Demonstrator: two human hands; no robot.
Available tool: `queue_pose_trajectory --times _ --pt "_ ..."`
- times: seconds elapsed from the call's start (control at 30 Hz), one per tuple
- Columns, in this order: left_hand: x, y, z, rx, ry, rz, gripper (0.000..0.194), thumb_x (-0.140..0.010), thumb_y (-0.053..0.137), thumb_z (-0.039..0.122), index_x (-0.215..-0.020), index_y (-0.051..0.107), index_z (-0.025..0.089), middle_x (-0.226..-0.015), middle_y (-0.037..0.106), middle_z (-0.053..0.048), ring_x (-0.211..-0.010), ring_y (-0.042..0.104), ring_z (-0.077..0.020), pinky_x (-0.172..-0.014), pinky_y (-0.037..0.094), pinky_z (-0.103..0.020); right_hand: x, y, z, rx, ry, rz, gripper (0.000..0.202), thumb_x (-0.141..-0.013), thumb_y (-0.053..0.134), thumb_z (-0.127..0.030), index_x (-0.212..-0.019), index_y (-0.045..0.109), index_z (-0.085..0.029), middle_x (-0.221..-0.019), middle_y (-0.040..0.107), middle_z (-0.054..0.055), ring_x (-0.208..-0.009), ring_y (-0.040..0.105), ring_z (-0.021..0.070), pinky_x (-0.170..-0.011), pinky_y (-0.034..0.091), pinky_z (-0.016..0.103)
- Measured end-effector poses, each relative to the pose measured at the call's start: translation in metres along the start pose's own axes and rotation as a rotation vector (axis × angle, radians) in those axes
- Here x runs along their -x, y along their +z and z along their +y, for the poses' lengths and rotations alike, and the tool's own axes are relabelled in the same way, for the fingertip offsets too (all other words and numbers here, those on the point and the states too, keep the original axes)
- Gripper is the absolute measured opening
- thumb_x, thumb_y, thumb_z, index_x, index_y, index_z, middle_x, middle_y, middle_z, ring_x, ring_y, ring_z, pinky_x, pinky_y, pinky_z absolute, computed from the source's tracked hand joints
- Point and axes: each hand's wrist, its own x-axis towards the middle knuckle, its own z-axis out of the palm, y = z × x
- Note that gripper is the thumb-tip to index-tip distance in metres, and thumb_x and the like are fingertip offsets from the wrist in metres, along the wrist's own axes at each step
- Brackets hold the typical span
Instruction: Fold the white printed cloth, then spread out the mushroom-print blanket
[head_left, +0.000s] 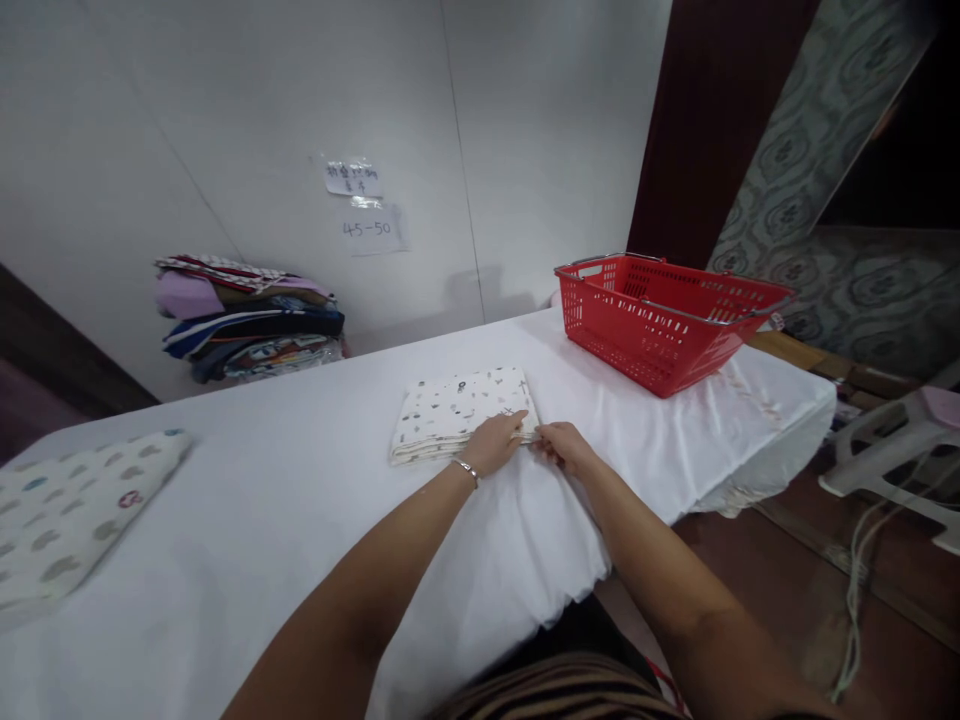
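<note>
In front of me on the white-covered table lies a folded white cloth [457, 405] with small printed figures, its layers stacked along the near edge. My left hand [495, 443], with a bracelet at the wrist, grips the near right part of the cloth, fingers closed at its edge. Close beside it, my right hand [564, 447] pinches the cloth's near right corner. The fingertips of both hands are partly hidden.
A second folded cloth [82, 505] with larger prints lies at the left. The red plastic basket [660, 340] with metal handles stands at the back right of the table [300, 560]. Stacked clothes [251, 325] sit by the wall; a plastic stool [892, 440] stands right.
</note>
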Motion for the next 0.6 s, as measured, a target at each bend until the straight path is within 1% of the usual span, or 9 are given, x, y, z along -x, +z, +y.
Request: queue_pose_trajectory --times 0.07,0.17,0.27,0.37,0.47,0.6 --pt "0.014 -0.008 -0.015 -0.021 -0.007 0.035 0.047 -0.083 0.048 0.023 -0.129 0.040 0.020 -0.115 0.059 -0.006 -0.105 0.052 -0.0193 -0.091 0.040 -0.033 0.000 0.000 0.000 0.007 0.007 0.014 0.015 -0.076 0.055 -0.023 -0.066 0.051 -0.014 -0.054 0.061 0.003 -0.032 0.042 0.0056 -0.030 0.024 0.018" --pt "0.044 -0.023 -0.044 -0.093 -0.076 0.072 0.043 -0.083 0.049 0.028 -0.124 0.046 0.019 -0.119 0.057 -0.008 -0.109 0.050 -0.0220 -0.095 0.038 -0.037 0.000 -0.001 0.000 0.016 0.018 0.024 0.015 -0.077 0.055 -0.025 -0.068 0.051 -0.014 -0.058 0.063 0.004 -0.033 0.043 0.0057 -0.029 0.024 0.018" --pt "0.076 -0.037 -0.073 -0.144 -0.166 0.100 0.041 -0.082 0.050 0.033 -0.119 0.052 0.017 -0.117 0.058 -0.009 -0.109 0.050 -0.0237 -0.095 0.039 -0.039 0.001 -0.001 0.000 0.023 0.036 0.016 0.016 -0.078 0.055 -0.027 -0.071 0.052 -0.013 -0.062 0.064 0.005 -0.034 0.044 0.0061 -0.030 0.025 0.018" --pt "0.103 -0.047 -0.094 -0.172 -0.206 0.127 0.039 -0.082 0.050 0.036 -0.115 0.055 0.017 -0.116 0.059 -0.009 -0.109 0.050 -0.0239 -0.096 0.039 -0.039 0.002 0.000 -0.001 0.035 0.057 0.007 0.015 -0.078 0.055 -0.026 -0.074 0.053 -0.012 -0.065 0.065 0.007 -0.035 0.045 0.0064 -0.030 0.025 0.018" --pt "0.119 -0.049 -0.106 -0.181 -0.219 0.167 0.035 -0.084 0.046 0.036 -0.111 0.058 0.018 -0.116 0.059 -0.008 -0.109 0.051 -0.0229 -0.096 0.040 -0.039 0.001 -0.001 -0.006 0.060 0.073 0.000 0.012 -0.078 0.055 -0.022 -0.073 0.054 -0.011 -0.063 0.065 0.007 -0.036 0.044 0.0061 -0.030 0.023 0.018" --pt "0.126 -0.044 -0.109 -0.161 -0.246 0.176 0.032 -0.086 0.043 0.036 -0.106 0.061 0.019 -0.115 0.060 -0.007 -0.108 0.051 -0.0214 -0.096 0.040 -0.038 -0.005 -0.004 -0.024 0.108 0.059 -0.003 0.010 -0.076 0.054 -0.019 -0.070 0.054 -0.011 -0.056 0.062 0.005 -0.035 0.041 0.0049 -0.030 0.020 0.017"
